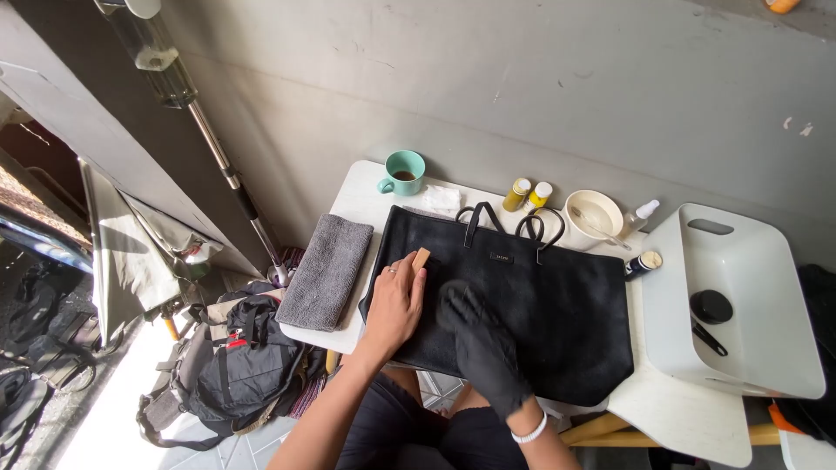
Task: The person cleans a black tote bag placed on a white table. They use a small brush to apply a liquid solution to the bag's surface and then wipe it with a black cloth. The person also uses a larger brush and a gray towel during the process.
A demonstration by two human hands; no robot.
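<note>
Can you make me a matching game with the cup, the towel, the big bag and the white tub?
Things:
1. mug
2. folded towel
3. tote bag
4. white tub

Descriptions:
A. grey, at the table's left edge
B. holds a round black lid
C. teal, with dark drink inside
D. black, lying flat under both hands

Pairs: 1-C, 2-A, 3-D, 4-B

The left hand is bare; the right hand wears a black glove.

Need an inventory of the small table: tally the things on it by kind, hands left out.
Black tote bag: 1
Grey towel: 1
Green mug: 1
Small bottles: 4
White bowl: 1
White tub: 1
White cloth: 1
Total: 10
</note>
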